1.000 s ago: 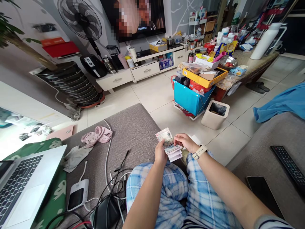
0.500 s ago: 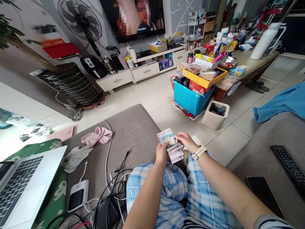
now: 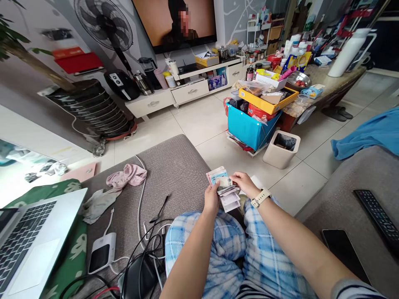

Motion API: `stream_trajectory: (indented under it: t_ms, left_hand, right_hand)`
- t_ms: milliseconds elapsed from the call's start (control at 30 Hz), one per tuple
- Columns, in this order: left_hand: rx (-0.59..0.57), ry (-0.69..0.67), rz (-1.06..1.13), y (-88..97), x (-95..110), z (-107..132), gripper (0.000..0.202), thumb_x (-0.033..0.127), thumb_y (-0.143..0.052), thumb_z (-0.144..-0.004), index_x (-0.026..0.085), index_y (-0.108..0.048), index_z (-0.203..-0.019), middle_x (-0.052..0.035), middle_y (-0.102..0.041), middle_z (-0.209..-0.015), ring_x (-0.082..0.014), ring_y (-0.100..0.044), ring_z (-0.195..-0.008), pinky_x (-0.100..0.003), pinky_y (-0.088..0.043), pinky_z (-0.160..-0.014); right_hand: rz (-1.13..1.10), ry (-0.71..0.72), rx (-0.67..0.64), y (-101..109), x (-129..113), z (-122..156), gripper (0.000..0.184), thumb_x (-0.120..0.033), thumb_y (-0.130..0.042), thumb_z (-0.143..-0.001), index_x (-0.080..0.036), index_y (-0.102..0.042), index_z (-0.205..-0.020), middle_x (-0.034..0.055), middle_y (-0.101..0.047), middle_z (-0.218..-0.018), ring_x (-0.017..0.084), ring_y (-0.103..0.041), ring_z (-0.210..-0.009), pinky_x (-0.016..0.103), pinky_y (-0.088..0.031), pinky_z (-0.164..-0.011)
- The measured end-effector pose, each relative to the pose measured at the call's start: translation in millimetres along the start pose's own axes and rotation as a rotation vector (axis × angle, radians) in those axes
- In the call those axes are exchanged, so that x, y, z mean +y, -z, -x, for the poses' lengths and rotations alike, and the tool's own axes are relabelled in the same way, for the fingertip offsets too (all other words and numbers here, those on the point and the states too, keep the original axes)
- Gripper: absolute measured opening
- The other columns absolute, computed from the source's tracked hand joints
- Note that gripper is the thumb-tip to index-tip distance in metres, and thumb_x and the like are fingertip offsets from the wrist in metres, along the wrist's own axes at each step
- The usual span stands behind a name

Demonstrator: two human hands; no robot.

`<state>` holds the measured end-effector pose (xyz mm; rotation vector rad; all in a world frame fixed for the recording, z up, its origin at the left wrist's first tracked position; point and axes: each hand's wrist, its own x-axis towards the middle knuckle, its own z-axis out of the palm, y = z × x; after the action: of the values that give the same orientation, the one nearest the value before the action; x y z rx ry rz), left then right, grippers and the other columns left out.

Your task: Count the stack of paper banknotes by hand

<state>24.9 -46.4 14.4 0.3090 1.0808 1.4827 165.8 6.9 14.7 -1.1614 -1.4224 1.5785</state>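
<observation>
My left hand (image 3: 212,199) is closed around a fanned bundle of paper slips (image 3: 230,200), thumb on top, held above my knees. Pinkish pieces and a light blue lettered one (image 3: 220,175) stick up at the bundle's far end. In front of these is a small tan, note-like slip (image 3: 223,182). Folded pale purple and white slips hang from the near side. My right hand (image 3: 245,183), with a cream watch strap on its wrist, pinches the right edge of the tan slip. The print is too small to read, so I cannot tell exactly what the slips are.
Left on the grey sofa (image 3: 174,166) are a laptop (image 3: 31,245), tangled cables, a white device with a dark screen (image 3: 101,254) and pink cloth (image 3: 126,176). Ahead stand a beige bin (image 3: 274,155) and a blue box (image 3: 249,126). A phone (image 3: 344,253) and remote (image 3: 378,216) lie right.
My hands have barely moved; both still hold the slips. The tan slip's visible part has shifted slightly under my left thumb. The television picture has changed.
</observation>
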Motion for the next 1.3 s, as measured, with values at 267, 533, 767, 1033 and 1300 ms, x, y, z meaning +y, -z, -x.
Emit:
stream_trajectory:
  t_ms: [267, 533, 767, 1033, 1300]
  left_hand:
    - [0.047, -0.004, 0.06, 0.0, -0.8, -3.3, 0.029, 0.035, -0.065, -0.074, 0.012, -0.065, -0.091, -0.0083, -0.07, -0.088, -0.0206, -0.067, -0.08, -0.034, -0.049, -0.081]
    - [0.054, 0.002, 0.072, -0.2, 0.3, -3.7, 0.033, 0.037, -0.065, -0.073, 0.012, -0.064, -0.095, -0.0087, -0.07, -0.09, -0.0221, -0.067, -0.083, -0.035, -0.05, -0.079]
    - [0.044, -0.016, 0.035, 2.7, -1.0, -5.4, 0.03, 0.037, -0.065, -0.072, 0.012, -0.064, -0.088, -0.0059, -0.069, -0.081, -0.0189, -0.066, -0.073, -0.03, -0.049, -0.073]
    - [0.064, -0.016, 0.031, 2.7, 1.2, -3.9, 0.028, 0.037, -0.065, -0.073, 0.011, -0.065, -0.085, -0.0066, -0.069, -0.08, -0.0194, -0.066, -0.075, -0.03, -0.049, -0.073]
    - [0.057, 0.011, 0.065, -1.1, 4.4, -0.4, 0.031, 0.037, -0.064, -0.073, 0.011, -0.064, -0.091, -0.0094, -0.07, -0.086, -0.0221, -0.067, -0.079, -0.034, -0.049, -0.077]
  right_hand:
    - [-0.013, 0.022, 0.053, -1.7, -3.5, 0.4, 0.032, -0.05, -0.06, -0.074, -0.019, -0.054, -0.065, -0.0023, -0.051, -0.06, 0.012, -0.042, -0.055, 0.025, -0.032, -0.054]
    - [-0.118, 0.033, -0.003, -3.8, -10.4, 2.6, 0.029, -0.046, -0.063, -0.073, -0.018, -0.055, -0.068, -0.0033, -0.048, -0.061, 0.011, -0.04, -0.055, 0.024, -0.03, -0.053]
    - [-0.165, 0.03, -0.081, -4.4, -17.5, 6.7, 0.025, -0.042, -0.064, -0.073, -0.018, -0.057, -0.071, -0.0033, -0.049, -0.061, 0.01, -0.04, -0.054, 0.024, -0.029, -0.053]
    - [-0.183, 0.017, -0.087, -6.0, -21.2, 7.6, 0.024, -0.04, -0.065, -0.073, -0.018, -0.056, -0.068, -0.004, -0.047, -0.058, 0.01, -0.039, -0.052, 0.024, -0.027, -0.052]
    - [-0.202, 0.023, -0.132, -5.9, -25.6, 9.7, 0.025, -0.04, -0.059, -0.077, -0.017, -0.057, -0.067, -0.0009, -0.056, -0.056, 0.01, -0.042, -0.051, 0.025, -0.029, -0.051]
